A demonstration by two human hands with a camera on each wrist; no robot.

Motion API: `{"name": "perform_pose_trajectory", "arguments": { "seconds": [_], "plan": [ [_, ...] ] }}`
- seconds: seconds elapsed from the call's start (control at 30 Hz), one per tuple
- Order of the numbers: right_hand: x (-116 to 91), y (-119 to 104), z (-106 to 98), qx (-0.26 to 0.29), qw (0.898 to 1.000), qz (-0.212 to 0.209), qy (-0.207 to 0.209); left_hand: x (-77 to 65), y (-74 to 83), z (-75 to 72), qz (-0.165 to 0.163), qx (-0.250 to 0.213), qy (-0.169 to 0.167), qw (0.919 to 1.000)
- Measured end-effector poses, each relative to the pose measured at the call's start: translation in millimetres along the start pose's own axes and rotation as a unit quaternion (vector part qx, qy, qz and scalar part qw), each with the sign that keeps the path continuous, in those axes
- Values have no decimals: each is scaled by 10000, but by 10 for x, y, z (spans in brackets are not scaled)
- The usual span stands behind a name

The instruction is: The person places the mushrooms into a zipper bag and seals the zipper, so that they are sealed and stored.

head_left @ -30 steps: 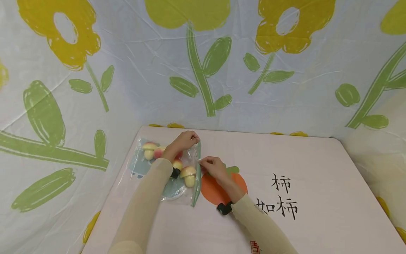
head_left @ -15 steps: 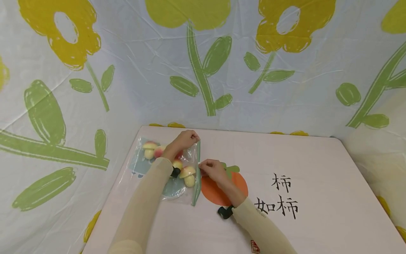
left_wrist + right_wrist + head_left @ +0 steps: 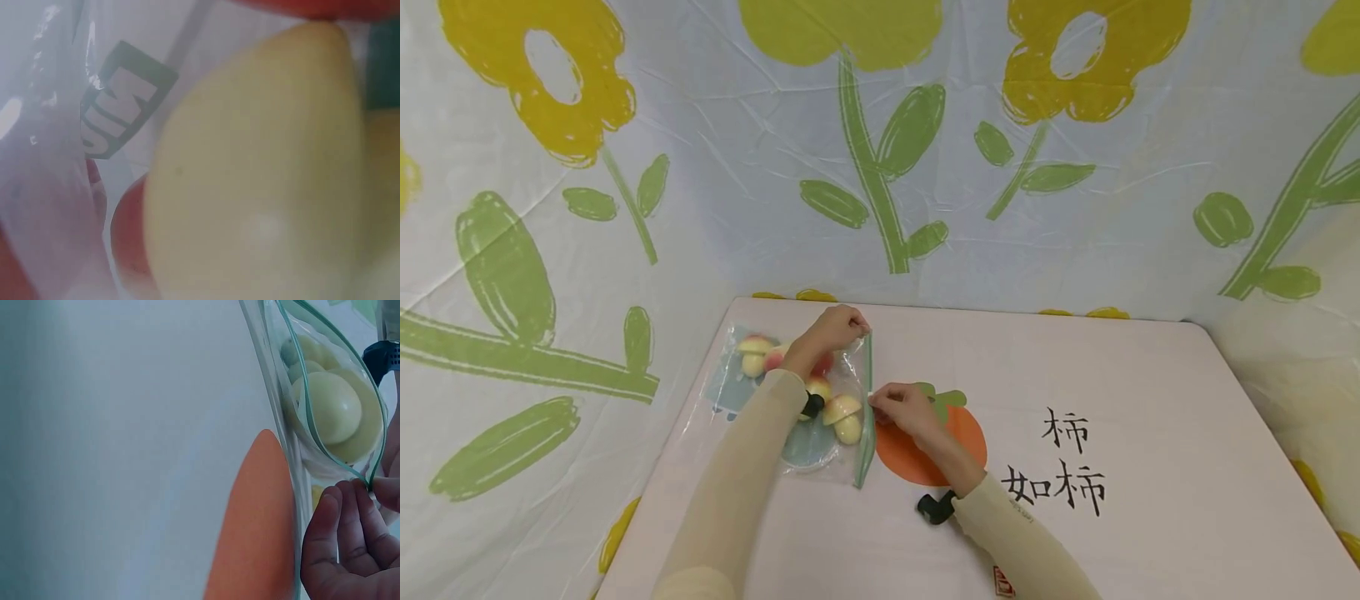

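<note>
A clear zip bag (image 3: 850,362) lies on the left of the table, with several red-and-cream toy mushrooms (image 3: 842,417) inside. My left hand (image 3: 835,329) pinches the bag's far corner, at the end of its green seal (image 3: 867,458). Partway along that seal, my right hand (image 3: 904,406) pinches a small white slider. In the right wrist view the bag's mouth gapes on the near side of the right fingers (image 3: 359,519), and a pale mushroom (image 3: 334,406) shows through it. A cream, blurred mushroom (image 3: 262,169) fills most of the left wrist view behind plastic.
The pale pink table (image 3: 1150,400) carries a printed orange persimmon (image 3: 917,458), partly under the right forearm, and black characters (image 3: 1067,483) to the right. Flower-patterned cloth (image 3: 737,192) hangs behind and at the sides. A black wrist camera (image 3: 934,507) sits by the right cuff.
My right hand has slid with the slider along the seal toward the near end of the bag. The left hand stays at the far corner; the bag has hardly shifted.
</note>
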State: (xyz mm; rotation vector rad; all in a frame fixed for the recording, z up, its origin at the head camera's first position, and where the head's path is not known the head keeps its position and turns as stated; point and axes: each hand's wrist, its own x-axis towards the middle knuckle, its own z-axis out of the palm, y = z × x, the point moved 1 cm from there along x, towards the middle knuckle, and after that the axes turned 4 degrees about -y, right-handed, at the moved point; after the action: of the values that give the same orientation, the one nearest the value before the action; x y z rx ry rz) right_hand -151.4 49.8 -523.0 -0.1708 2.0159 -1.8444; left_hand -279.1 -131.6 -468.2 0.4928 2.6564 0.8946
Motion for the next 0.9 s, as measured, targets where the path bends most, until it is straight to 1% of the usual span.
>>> {"name": "perform_pose_trajectory", "arguments": {
  "seconds": [0.13, 0.3, 0.4, 0.5, 0.6, 0.8, 0.9],
  "plan": [
    [-20, 12, 4, -47, 10000, -9, -59, 6, 20, -16, -91, 50, -67, 9999],
    [-56, 8, 10, 6, 9997, 61, -220, 35, 20, -33, -160, 229, -136, 9995],
    [-77, 12, 14, 99, 9993, 182, -322, 47, 18, -44, -180, 273, -170, 9993],
    [-98, 14, 21, 232, 9983, 339, -415, 41, 30, -64, -173, 286, -206, 9992],
    [-117, 14, 24, 301, 9976, 409, -462, 24, 48, -87, -197, 310, -211, 9991],
    [-148, 30, 32, 420, 9970, 353, -541, 4, 60, -113, -296, 202, -193, 9992],
    [-168, 37, 39, 434, 9971, 261, -576, -2, 66, -117, -321, 154, -179, 9992]
  ]
}}
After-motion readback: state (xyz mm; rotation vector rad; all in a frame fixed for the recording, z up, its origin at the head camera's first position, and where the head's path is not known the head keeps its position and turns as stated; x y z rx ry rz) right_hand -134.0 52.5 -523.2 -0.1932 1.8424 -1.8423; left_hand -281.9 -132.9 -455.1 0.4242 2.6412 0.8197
